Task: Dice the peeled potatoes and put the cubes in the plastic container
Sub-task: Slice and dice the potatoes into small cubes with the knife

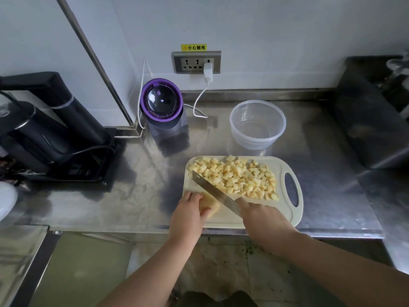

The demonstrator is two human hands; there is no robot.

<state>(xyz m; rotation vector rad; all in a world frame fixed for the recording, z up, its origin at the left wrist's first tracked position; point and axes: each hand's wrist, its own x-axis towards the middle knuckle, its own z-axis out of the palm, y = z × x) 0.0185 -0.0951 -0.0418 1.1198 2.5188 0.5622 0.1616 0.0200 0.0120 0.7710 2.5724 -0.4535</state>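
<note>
Left hand (190, 209), fingers (194, 197) curled on potato piece (212, 206), right hand (261, 216) wrapped round knife (212, 191), cubes (239, 176) on board (287, 210), plastic container (257, 125) far behind.

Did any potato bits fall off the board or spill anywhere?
No, nothing looks spilled. The potato cubes all sit on the cutting board, though some crowd its far edge. The plastic container stands upright and empty behind it.

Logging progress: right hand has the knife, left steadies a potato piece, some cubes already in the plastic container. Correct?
One error: head view shows the plastic container empty; the cubes all lie on the cutting board. Rest holds.
</note>
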